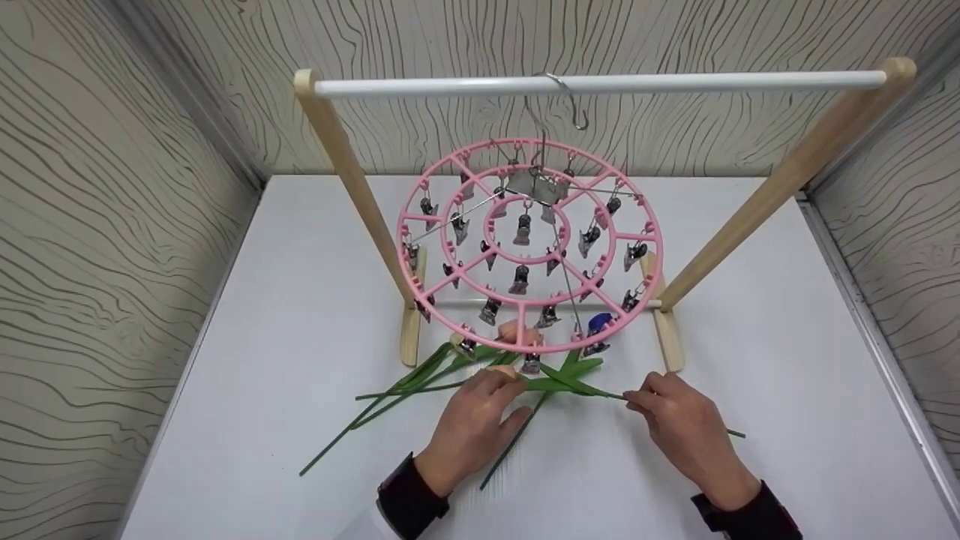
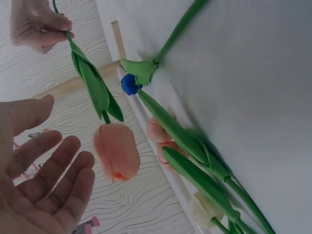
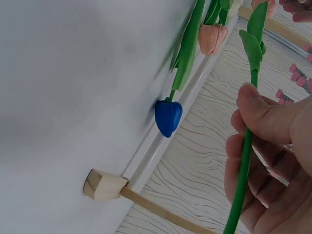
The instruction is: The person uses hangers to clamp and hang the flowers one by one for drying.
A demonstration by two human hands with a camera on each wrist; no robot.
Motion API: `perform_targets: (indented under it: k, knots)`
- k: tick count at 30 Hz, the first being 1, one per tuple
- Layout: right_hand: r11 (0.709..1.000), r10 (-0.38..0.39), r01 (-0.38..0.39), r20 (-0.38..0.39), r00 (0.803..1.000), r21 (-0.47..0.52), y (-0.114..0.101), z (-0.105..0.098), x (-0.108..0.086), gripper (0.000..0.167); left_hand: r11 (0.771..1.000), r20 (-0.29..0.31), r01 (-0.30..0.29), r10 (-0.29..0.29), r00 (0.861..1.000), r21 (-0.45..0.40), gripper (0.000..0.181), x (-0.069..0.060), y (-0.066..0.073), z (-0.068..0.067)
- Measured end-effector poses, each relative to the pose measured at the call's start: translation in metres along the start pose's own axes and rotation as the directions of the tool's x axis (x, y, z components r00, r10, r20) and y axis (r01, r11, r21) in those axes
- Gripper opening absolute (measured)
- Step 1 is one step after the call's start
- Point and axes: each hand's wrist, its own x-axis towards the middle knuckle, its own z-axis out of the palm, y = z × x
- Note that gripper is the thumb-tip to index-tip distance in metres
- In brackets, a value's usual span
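My right hand point(image 1: 686, 424) pinches the green stem point(image 3: 239, 185) of a pink tulip between thumb and fingers. That tulip's pink head point(image 2: 117, 151) is beside my left hand point(image 2: 44, 180), whose fingers are spread and slightly bent, holding nothing. Behind the held flower, more tulips lie on the white table: a blue one point(image 3: 168, 117), two pink ones point(image 2: 158, 130) and a whitish one point(image 2: 204, 209). In the head view, the pink ring hanger point(image 1: 521, 326) with its many clips hangs over the flower heads and partly covers them.
A wooden rack with a white top bar point(image 1: 675, 81) stands across the table point(image 1: 262, 300). Its feet, left point(image 1: 409, 337) and right point(image 1: 669, 341), rest beyond my hands. Loose green stems point(image 1: 326, 450) spread toward the front left. Patterned walls enclose the back and sides.
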Motion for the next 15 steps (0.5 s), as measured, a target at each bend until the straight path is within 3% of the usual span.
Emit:
perform_targets:
  k: [8, 15]
  knots:
    - [1.0, -0.026, 0.026, 0.056, 0.998, -0.003, -0.015, 0.002, 0.008, 0.024, 0.993, 0.049, -0.068, 0.063, 0.997, 0.098, 0.03, 0.005, 0.008, 0.013]
    - [0.997, -0.073, 0.074, 0.053, 0.996, -0.004, -0.026, 0.005, 0.013, 0.025, 0.974, 0.013, -0.119, 0.118, 0.993, 0.194, 0.023, 0.005, 0.006, 0.02]
